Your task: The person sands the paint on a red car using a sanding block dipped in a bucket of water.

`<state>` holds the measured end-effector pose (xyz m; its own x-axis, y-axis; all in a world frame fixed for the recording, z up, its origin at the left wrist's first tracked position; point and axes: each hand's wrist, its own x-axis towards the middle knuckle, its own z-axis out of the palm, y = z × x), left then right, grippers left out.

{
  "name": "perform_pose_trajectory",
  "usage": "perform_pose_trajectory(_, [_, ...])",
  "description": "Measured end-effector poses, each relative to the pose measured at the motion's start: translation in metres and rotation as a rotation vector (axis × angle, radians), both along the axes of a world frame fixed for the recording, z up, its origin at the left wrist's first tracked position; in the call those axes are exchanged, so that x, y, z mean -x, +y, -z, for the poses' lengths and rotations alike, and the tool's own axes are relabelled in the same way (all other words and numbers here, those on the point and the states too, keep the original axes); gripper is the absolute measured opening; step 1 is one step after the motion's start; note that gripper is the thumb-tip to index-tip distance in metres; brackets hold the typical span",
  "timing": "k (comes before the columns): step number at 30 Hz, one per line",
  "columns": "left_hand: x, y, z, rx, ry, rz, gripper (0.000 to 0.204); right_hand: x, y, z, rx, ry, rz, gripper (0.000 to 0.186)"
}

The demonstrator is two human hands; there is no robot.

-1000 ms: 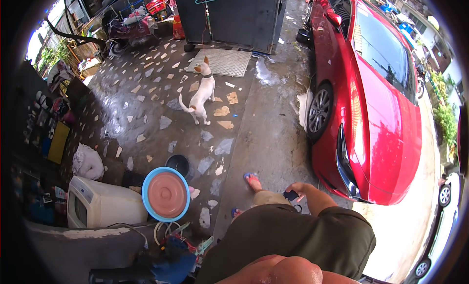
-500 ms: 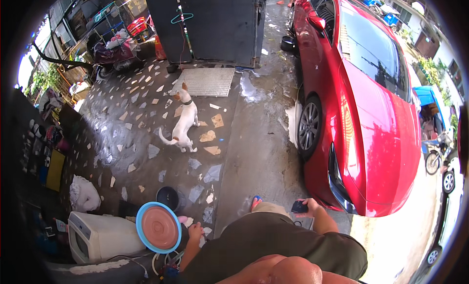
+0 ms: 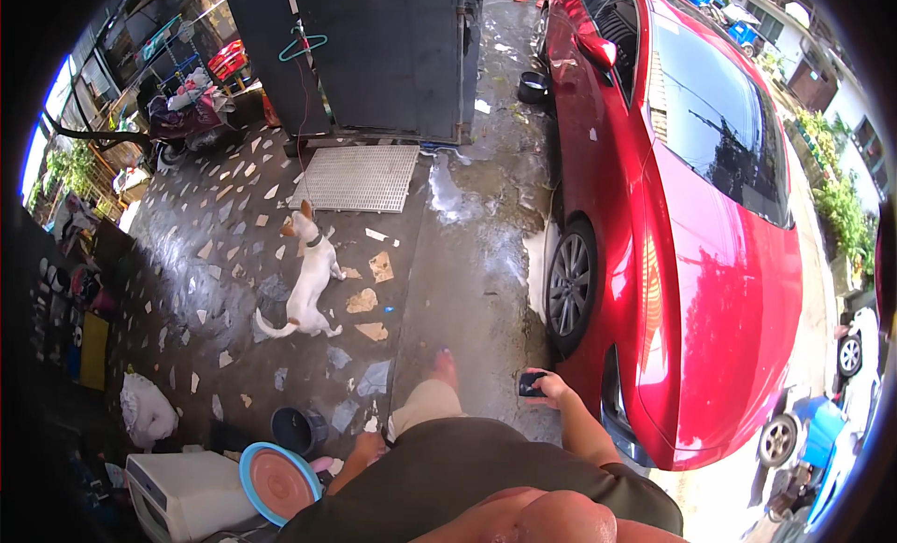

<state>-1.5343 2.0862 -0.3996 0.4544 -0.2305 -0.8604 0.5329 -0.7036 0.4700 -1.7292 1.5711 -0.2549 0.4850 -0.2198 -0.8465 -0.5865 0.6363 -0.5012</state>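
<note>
In my right hand (image 3: 551,388) is a small black flat device (image 3: 532,384), its kind too small to make out. My fingers wrap round it in front of my body, close to the front of the red car (image 3: 715,309). My left hand (image 3: 368,446) hangs low at my left side, its fingers mostly hidden from above. Nearest to it are a dark bucket (image 3: 297,431) and a blue basin with a brown inside (image 3: 278,484). My foot (image 3: 444,367) shows blurred in front of me on the wet concrete.
A white dog with brown ears (image 3: 313,279) stands ahead on the left. Behind it lies a pale slatted mat (image 3: 360,177) before a dark metal gate (image 3: 392,62). A black container (image 3: 533,87) stands beside the car. A white appliance (image 3: 182,492) and a white sack (image 3: 147,410) are at lower left.
My view has shifted forward and to the right, so the mat, dog and basin sit farther left. One foot has swung forward. The device stays in my right hand; a blue vehicle shows at lower right.
</note>
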Motion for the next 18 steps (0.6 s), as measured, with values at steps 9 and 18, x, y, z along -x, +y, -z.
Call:
perform_pose_trajectory(9, [-0.192,-0.103,-0.026,-0.172,-0.487,0.783,0.034,-0.067,-0.122,0.043,0.182,0.389,-0.098,0.039])
perform_pose_trajectory(18, [-0.472,-0.461,-0.102,0.226,-0.462,0.02,0.022,-0.107,-0.243,0.047,0.163,0.486,0.277,0.04])
